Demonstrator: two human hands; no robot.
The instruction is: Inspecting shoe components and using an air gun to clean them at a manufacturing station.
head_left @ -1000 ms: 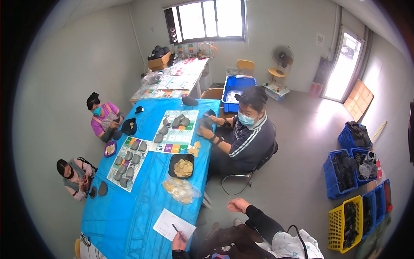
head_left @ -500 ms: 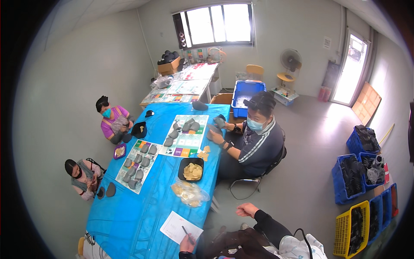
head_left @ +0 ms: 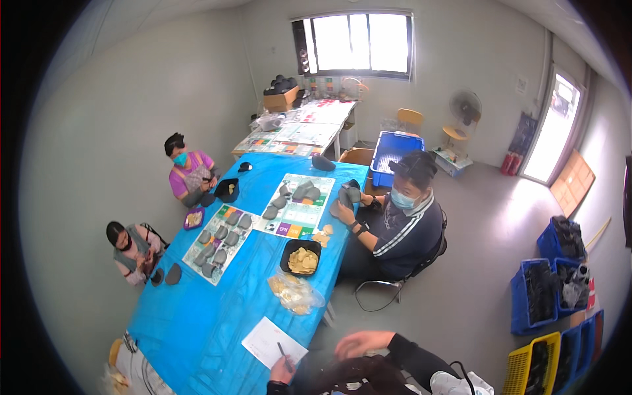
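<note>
Pale-walled workroom, window (head_left: 359, 43) at the back, long surface (head_left: 197, 332) under blue sheeting running away from the wearer. Paper (head_left: 263, 339) lies on its near right part; pen (head_left: 282, 351) is over its lower right portion. Left hand (head_left: 283, 368) grips the pen, fingers closed round it; can't tell if the tip touches. Right hand (head_left: 364, 343) is off the surface edge in front of the body, a bit blurred, fingers loosely spread, nothing seen in it.

Progress: faint marks on the paper, too small to make out; most of it looks white, so writing seems barely started, plenty of room left. Grey curved pieces sit in two batches, on the nearer printed sheet (head_left: 228, 210) and the farther printed sheet (head_left: 300, 216); finished or not, can't tell. Tan pieces (head_left: 303, 261) fill a black tray (head_left: 284, 262), more in the clear bag (head_left: 296, 294) just beside it, a few loose ones past the tray.

Co-worker (head_left: 411, 227) on the right handles a grey piece (head_left: 349, 195); two more sit along the left side, hands near their laps, contents unclear.

Rest of room: second surface (head_left: 329, 115) with printed sheets and a carton (head_left: 281, 100), blue bin (head_left: 395, 143), standing fan (head_left: 465, 107), bright doorway (head_left: 554, 135), blue crates (head_left: 530, 296) and yellow basket (head_left: 518, 368) at right, dark stuff inside.
</note>
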